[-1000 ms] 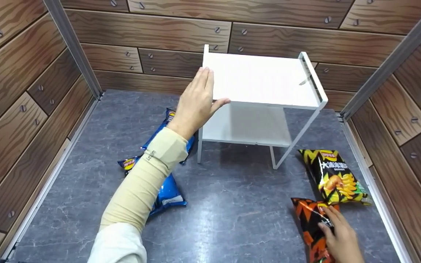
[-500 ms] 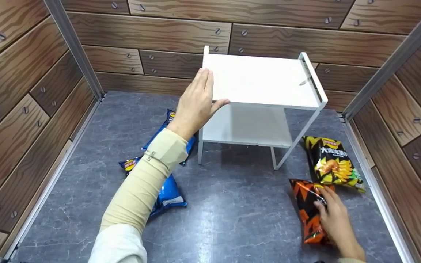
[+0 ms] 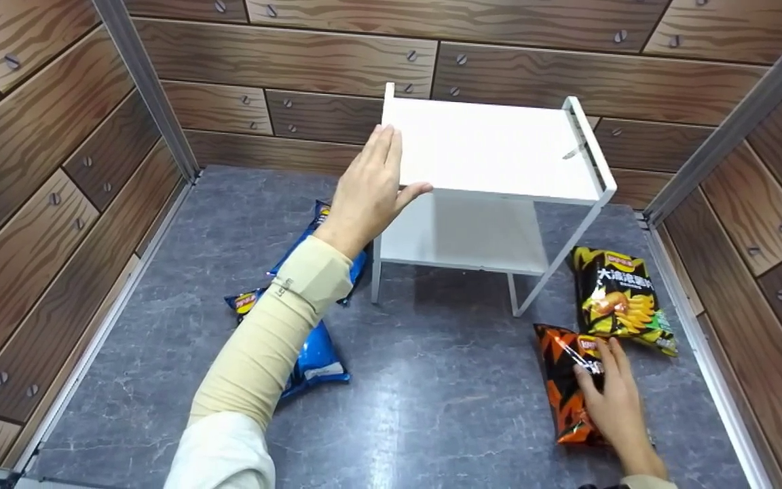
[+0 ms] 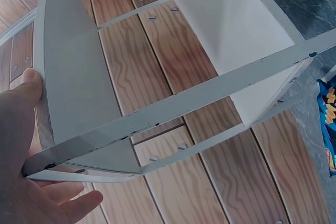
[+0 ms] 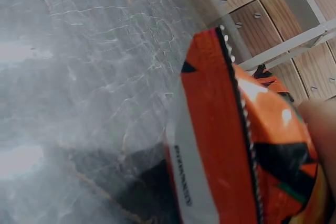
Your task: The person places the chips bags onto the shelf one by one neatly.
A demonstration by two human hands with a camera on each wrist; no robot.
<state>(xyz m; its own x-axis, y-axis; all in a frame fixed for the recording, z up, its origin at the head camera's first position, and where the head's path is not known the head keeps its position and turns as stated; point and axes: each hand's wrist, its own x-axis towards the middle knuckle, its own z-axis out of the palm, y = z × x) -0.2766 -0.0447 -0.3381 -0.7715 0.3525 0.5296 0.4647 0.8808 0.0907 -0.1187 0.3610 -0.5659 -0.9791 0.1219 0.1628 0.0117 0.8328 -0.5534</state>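
Note:
My left hand (image 3: 367, 187) lies over the near left corner of a white two-tier side table (image 3: 486, 146), fingers straight along the left rail. In the left wrist view its thumb (image 4: 32, 85) touches the top's edge; its other fingers (image 4: 84, 203) pass outside the frame. At the right, an orange-and-black chip bag (image 3: 561, 367) lies on the floor under my right hand (image 3: 615, 397), whose thumb and fingers are spread over its right side. Just beyond lies a black-and-yellow chip bag (image 3: 622, 292), its lower end meeting the orange one. The right wrist view shows the orange bag's sealed end (image 5: 220, 129) close up.
Two blue chip bags (image 3: 320, 353) lie left of the table, partly hidden by my left arm. The table's lower shelf (image 3: 462, 234) sits between thin white legs. Wood-patterned walls (image 3: 323, 61) surround the grey marbled floor (image 3: 425, 387) on three sides.
My right hand has moved forward with the orange bag, and the black-and-yellow bag has shifted forward too. Most lately the fingers spread, uncovering the orange bag's logo. My left hand has stayed put.

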